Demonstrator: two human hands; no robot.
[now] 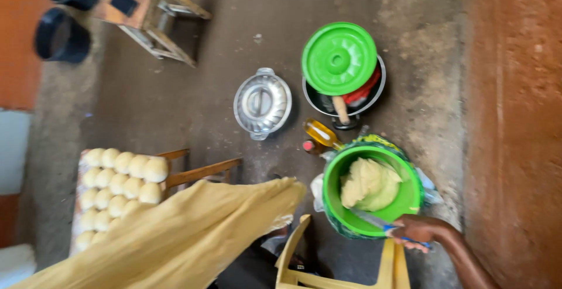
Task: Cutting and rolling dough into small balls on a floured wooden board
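Right hand [418, 230] clenched around a knife [374, 221] at green bowl [410, 198] rim; dough [367, 183] just beyond; bare floor [193, 96] farther off. Left hand hidden under yellow sleeve [175, 236].

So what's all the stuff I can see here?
Green bowl: one, lower right, holding pale dough.
Green lid: one, atop a dark pot.
Metal pan: one, silver, on the floor.
Oil bottle: one, yellow, beside the bowl.
Dough balls: many, cream, in rows at left.
Yellow chair: one, bottom.
Knife: one, over the bowl's rim.
Right hand: holds the knife.
Left arm: under a yellow sleeve; hand hidden.
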